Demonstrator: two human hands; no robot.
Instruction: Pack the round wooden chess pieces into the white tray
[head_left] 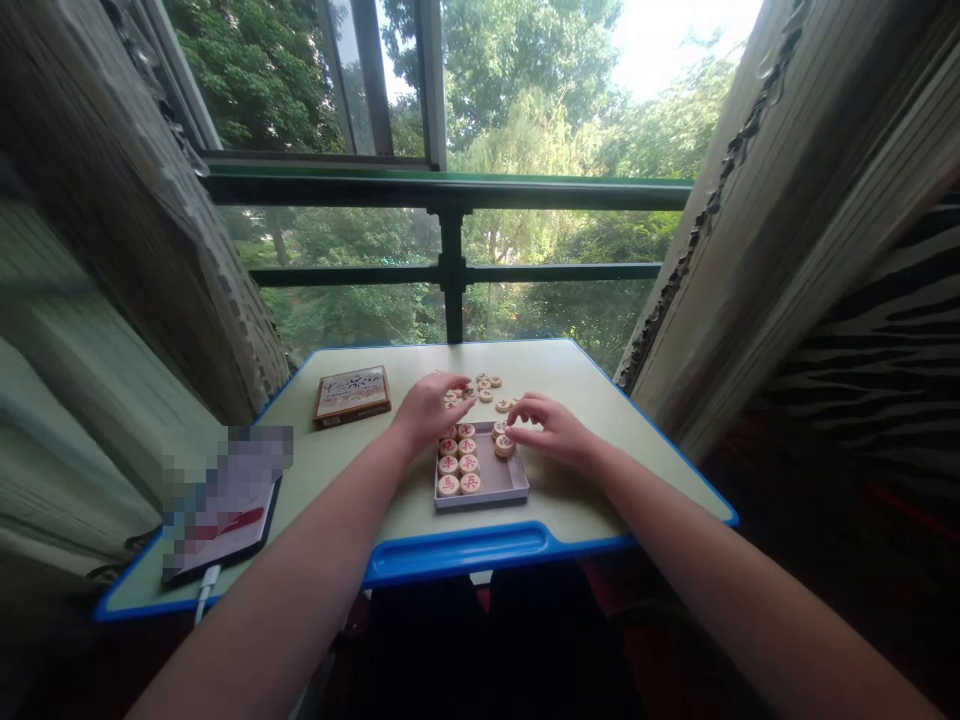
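My left hand [433, 408] reaches past the far edge of a shallow white box [491, 495]. Its thumb and forefinger close around a round wooden xiangqi piece [469, 394] with a dark character. Over the box's right side, my right hand [551, 428] has its fingers bent and apart, beside dark-marked xiangqi pieces [504, 446] in the box. In the left half of the box, red-marked xiangqi pieces [469, 464] stand in two columns. More loose pieces [486, 396] lie on the table beyond the box, partly hidden by my left hand.
A box lid with dark lettering [351, 394] lies at the back left of the pale, blue-edged table [600, 480]. A tablet-like device [229, 520] with a white cable [206, 585] rests at the left. Curtains flank the table; a green railing [450, 190] stands behind.
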